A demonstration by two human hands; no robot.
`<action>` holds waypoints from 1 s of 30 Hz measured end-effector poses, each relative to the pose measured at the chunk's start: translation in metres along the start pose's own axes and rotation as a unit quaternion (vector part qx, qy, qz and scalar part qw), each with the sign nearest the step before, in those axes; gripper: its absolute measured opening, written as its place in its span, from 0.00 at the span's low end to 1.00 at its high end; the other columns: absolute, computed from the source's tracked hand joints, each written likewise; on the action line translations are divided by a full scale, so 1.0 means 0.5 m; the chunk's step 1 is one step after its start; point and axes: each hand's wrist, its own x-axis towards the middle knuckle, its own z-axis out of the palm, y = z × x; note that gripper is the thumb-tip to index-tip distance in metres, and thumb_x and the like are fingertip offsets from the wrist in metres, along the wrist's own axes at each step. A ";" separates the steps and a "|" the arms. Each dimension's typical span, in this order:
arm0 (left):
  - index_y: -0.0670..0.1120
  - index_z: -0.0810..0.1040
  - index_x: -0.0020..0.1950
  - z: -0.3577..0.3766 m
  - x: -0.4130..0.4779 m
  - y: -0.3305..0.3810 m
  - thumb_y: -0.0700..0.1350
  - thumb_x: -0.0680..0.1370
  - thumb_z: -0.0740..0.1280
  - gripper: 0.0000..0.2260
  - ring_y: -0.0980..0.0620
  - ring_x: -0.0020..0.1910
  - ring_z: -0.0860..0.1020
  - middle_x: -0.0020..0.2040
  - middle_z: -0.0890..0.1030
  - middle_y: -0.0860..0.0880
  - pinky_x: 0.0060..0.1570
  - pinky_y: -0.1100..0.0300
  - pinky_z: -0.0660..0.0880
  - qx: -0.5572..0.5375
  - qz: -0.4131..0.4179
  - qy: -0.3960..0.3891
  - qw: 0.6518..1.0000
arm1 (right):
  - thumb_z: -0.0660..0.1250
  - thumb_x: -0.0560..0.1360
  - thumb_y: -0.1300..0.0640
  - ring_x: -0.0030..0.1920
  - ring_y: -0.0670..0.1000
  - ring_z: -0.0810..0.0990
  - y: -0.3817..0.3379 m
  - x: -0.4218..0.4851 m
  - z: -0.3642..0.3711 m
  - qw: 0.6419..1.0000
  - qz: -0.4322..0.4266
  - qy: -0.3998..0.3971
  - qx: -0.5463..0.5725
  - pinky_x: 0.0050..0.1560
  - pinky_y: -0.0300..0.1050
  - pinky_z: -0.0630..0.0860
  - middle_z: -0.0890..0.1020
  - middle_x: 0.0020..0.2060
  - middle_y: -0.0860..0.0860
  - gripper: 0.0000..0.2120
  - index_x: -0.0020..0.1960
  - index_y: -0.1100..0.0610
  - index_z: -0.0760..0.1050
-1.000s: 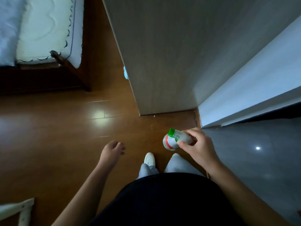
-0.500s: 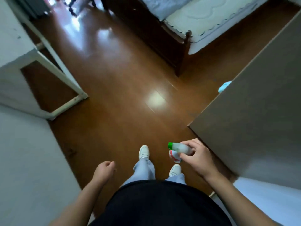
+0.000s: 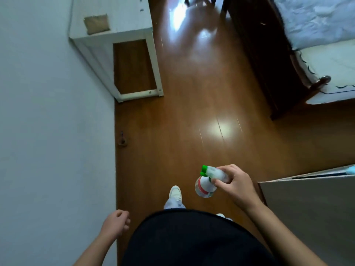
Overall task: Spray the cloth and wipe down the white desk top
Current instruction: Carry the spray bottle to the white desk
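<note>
My right hand (image 3: 237,186) grips a clear spray bottle (image 3: 206,184) with a green nozzle and a red band, held in front of my waist. My left hand (image 3: 115,223) hangs at my side with loosely curled fingers and holds nothing. The white desk (image 3: 123,14) stands far ahead against the left wall. A beige cloth (image 3: 96,24) lies flat on its top near the wall.
Brown wood floor (image 3: 201,121) runs between me and the desk. A bed with a dark wooden frame (image 3: 284,77) fills the upper right. A grey cabinet (image 3: 307,208) stands close on my right, a white wall (image 3: 53,131) on my left.
The view has swung left from the cabinet to the desk and the wall. My right hand keeps the bottle, and both hands stay low in front of me.
</note>
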 end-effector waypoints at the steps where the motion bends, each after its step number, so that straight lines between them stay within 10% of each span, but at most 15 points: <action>1: 0.40 0.81 0.50 -0.011 0.013 0.018 0.43 0.84 0.62 0.11 0.47 0.34 0.77 0.43 0.84 0.41 0.31 0.59 0.70 -0.002 0.003 -0.005 1.000 | 0.76 0.69 0.49 0.43 0.43 0.79 -0.017 0.020 0.009 1.000 -0.002 0.005 0.002 0.40 0.40 0.78 0.80 0.43 0.43 0.11 0.52 0.46 0.83; 15: 0.50 0.81 0.53 -0.076 0.134 0.578 0.50 0.85 0.62 0.09 0.50 0.48 0.84 0.48 0.84 0.50 0.44 0.60 0.78 0.018 0.198 -0.030 0.980 | 0.77 0.68 0.50 0.45 0.42 0.80 -0.083 0.330 -0.069 0.997 0.001 0.076 0.013 0.38 0.31 0.74 0.80 0.43 0.40 0.11 0.49 0.44 0.82; 30: 0.44 0.80 0.52 -0.170 0.302 0.872 0.46 0.85 0.61 0.09 0.46 0.40 0.81 0.48 0.84 0.42 0.37 0.56 0.75 -0.072 -0.002 0.051 0.996 | 0.77 0.68 0.50 0.45 0.43 0.79 -0.172 0.952 -0.252 0.999 -0.054 0.006 0.007 0.42 0.49 0.82 0.79 0.44 0.39 0.12 0.49 0.40 0.78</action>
